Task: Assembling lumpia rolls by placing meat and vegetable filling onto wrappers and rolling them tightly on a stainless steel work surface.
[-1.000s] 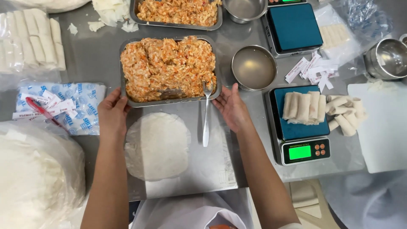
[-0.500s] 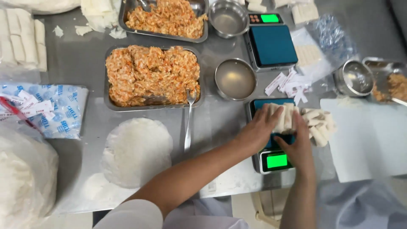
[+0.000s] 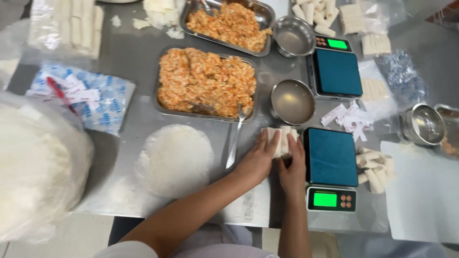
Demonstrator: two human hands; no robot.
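My left hand and my right hand press together around a small bunch of white rolled wraps on the steel table, just left of a blue-topped scale whose platform is bare. A round white wrapper lies flat to the left. A spoon rests with its bowl in the near tray of orange filling, its handle beside my left hand.
A second filling tray and another scale stand farther back. Two steel bowls sit by the trays. More rolls lie right of the near scale. A bagged stack of wrappers fills the left.
Both hands lifted the bunch of rolls off the near scale and set it on the table to its left. The camera view shifted left.
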